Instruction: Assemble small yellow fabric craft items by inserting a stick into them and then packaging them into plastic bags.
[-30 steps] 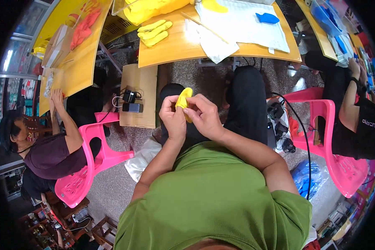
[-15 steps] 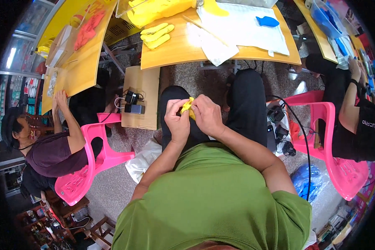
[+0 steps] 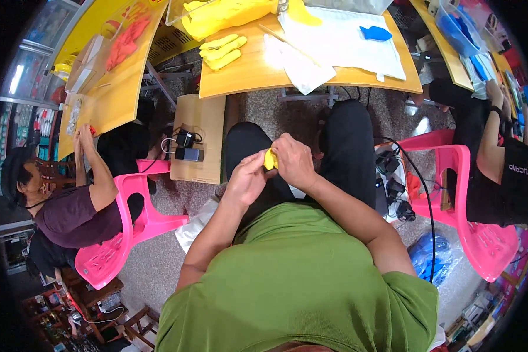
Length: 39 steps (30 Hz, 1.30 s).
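Yellow piece (image 3: 270, 160) shifted slightly right, between right hand (image 3: 294, 161), clamped on it, and left hand (image 3: 247, 179), touching, grip unclear

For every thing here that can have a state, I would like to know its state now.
Right hand: pinching the yellow piece
Left hand: fingertips at the yellow piece; grip unclear
Yellow piece: between both hands, partly hidden
White cloth: spread on the table
Blue fish-shaped piece: lying on the cloth
Blue plastic bag: crumpled
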Each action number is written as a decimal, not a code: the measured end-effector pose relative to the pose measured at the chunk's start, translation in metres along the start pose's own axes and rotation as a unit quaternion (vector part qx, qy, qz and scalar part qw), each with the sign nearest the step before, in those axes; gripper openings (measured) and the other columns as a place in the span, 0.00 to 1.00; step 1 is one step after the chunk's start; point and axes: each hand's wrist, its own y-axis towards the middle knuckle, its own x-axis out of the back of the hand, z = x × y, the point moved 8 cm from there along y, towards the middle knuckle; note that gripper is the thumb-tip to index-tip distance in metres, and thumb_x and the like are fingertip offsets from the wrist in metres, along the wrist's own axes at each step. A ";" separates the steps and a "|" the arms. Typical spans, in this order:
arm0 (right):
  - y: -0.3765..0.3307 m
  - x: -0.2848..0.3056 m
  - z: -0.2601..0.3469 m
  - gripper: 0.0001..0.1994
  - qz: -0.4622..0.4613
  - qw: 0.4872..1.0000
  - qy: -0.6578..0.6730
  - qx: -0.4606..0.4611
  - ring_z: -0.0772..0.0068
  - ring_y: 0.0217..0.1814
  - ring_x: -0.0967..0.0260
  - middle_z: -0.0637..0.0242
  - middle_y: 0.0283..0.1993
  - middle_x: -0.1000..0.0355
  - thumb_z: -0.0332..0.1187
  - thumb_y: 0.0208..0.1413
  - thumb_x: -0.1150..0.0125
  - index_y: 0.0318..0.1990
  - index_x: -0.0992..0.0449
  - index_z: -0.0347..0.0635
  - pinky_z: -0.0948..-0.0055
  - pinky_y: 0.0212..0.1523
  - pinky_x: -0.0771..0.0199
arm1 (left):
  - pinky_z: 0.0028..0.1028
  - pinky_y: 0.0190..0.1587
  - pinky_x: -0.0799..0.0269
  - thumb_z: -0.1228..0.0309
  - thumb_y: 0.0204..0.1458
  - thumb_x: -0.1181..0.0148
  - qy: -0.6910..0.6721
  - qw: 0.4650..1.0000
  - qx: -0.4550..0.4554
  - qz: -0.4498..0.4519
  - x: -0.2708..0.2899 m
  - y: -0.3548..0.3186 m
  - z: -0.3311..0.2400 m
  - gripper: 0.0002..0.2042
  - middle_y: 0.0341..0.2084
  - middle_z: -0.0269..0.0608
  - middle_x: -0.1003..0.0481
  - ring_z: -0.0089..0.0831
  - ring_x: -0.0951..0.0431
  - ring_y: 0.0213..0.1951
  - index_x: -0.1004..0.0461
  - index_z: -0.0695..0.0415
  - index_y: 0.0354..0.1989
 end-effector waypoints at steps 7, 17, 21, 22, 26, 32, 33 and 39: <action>0.005 0.008 -0.008 0.09 -0.002 0.986 0.148 -0.083 0.59 0.28 0.31 0.59 0.30 0.34 0.25 0.48 0.43 0.38 0.29 0.38 0.67 0.28 0.30 | 0.40 0.53 0.38 0.65 0.58 0.52 -0.038 0.995 -0.038 -0.087 0.025 0.004 -0.004 0.12 0.44 0.34 0.28 0.29 0.31 0.48 0.30 0.56 0.47; -0.015 -0.021 -0.053 0.02 -0.013 0.832 0.451 -0.322 0.86 0.19 0.39 0.71 0.22 0.31 0.25 0.52 0.43 0.30 0.27 0.35 0.83 0.19 0.38 | 0.24 0.40 0.31 0.76 0.50 0.42 0.176 0.965 -0.164 -0.102 0.009 -0.006 -0.014 0.15 0.35 0.39 0.28 0.24 0.28 0.36 0.36 0.59 0.45; -0.017 -0.024 -0.046 0.03 -0.013 0.807 0.479 -0.345 0.86 0.18 0.40 0.71 0.22 0.31 0.25 0.52 0.44 0.29 0.28 0.36 0.84 0.19 0.38 | 0.21 0.31 0.30 0.74 0.51 0.42 0.151 0.976 -0.111 -0.108 0.020 -0.004 -0.008 0.09 0.29 0.37 0.26 0.23 0.27 0.28 0.32 0.58 0.39; -0.018 -0.023 -0.047 0.03 -0.014 0.816 0.464 -0.344 0.86 0.18 0.40 0.72 0.21 0.31 0.26 0.53 0.44 0.29 0.28 0.36 0.84 0.18 0.39 | 0.21 0.31 0.30 0.74 0.51 0.42 0.152 0.976 -0.111 -0.109 0.026 -0.004 -0.010 0.09 0.29 0.37 0.26 0.23 0.27 0.28 0.32 0.58 0.39; -0.018 -0.016 -0.063 0.04 0.016 0.853 0.398 -0.338 0.86 0.17 0.40 0.72 0.20 0.32 0.26 0.54 0.44 0.29 0.28 0.37 0.85 0.18 0.39 | 0.17 0.24 0.36 0.76 0.50 0.42 0.185 0.956 -0.161 -0.163 0.055 -0.011 -0.036 0.02 0.25 0.35 0.26 0.21 0.29 0.21 0.28 0.59 0.31; -0.017 -0.012 -0.066 0.04 0.002 0.842 0.429 -0.326 0.86 0.20 0.39 0.72 0.21 0.32 0.26 0.55 0.46 0.30 0.28 0.36 0.84 0.21 0.37 | 0.17 0.28 0.33 0.77 0.50 0.42 0.101 0.970 -0.164 -0.150 0.056 -0.020 -0.034 0.03 0.23 0.33 0.26 0.19 0.27 0.25 0.28 0.60 0.33; -0.017 -0.010 -0.067 0.04 0.003 0.842 0.428 -0.327 0.86 0.20 0.39 0.72 0.21 0.32 0.26 0.55 0.46 0.30 0.28 0.36 0.84 0.21 0.37 | 0.17 0.28 0.33 0.77 0.50 0.42 0.099 0.970 -0.163 -0.151 0.055 -0.021 -0.033 0.03 0.23 0.33 0.26 0.19 0.27 0.25 0.28 0.60 0.33; -0.011 -0.014 -0.056 0.04 0.074 0.863 0.409 -0.287 0.86 0.21 0.39 0.72 0.22 0.33 0.27 0.56 0.47 0.31 0.29 0.37 0.84 0.22 0.36 | 0.19 0.37 0.34 0.77 0.50 0.42 0.430 0.838 -0.302 -0.151 0.000 -0.026 -0.064 0.08 0.29 0.31 0.29 0.18 0.30 0.32 0.30 0.60 0.38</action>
